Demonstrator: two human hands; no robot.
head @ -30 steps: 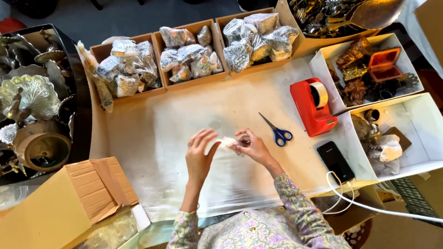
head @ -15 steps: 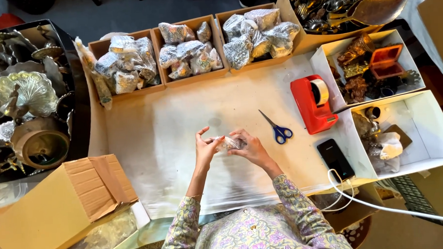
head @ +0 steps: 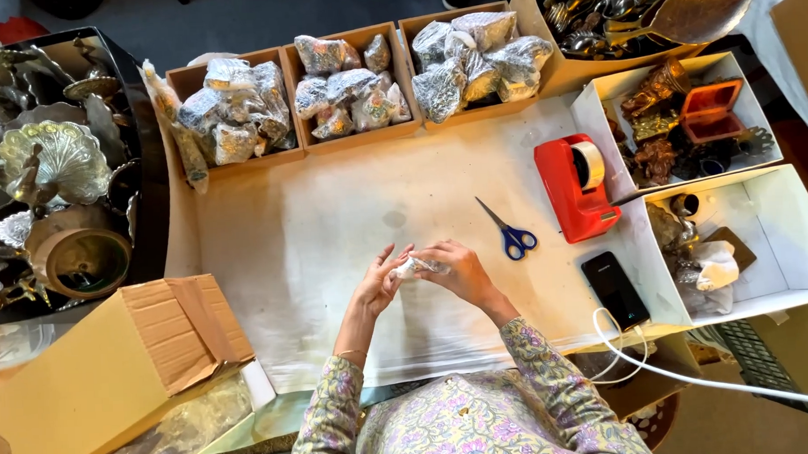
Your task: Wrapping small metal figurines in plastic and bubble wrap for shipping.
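A small object wrapped in clear plastic (head: 413, 268) sits between both hands above the white sheet (head: 314, 221) on the table. My left hand (head: 381, 281) presses against its left side with the fingers spread upward. My right hand (head: 456, 269) closes around its right side. What is inside the wrap is too small to tell. Blue-handled scissors (head: 509, 233) lie just right of my right hand.
Three cardboard trays of plastic-wrapped bundles (head: 345, 84) line the far edge. A red tape dispenser (head: 575, 187) and a black phone (head: 613, 289) with a white cable lie right. White boxes (head: 763, 241) hold brass pieces. An open carton (head: 113, 362) and metalware (head: 44, 168) sit left.
Both hands stay together on the small wrapped object and have shifted slightly while turning it. My left fingers have spread more. Nothing else on the table has moved.
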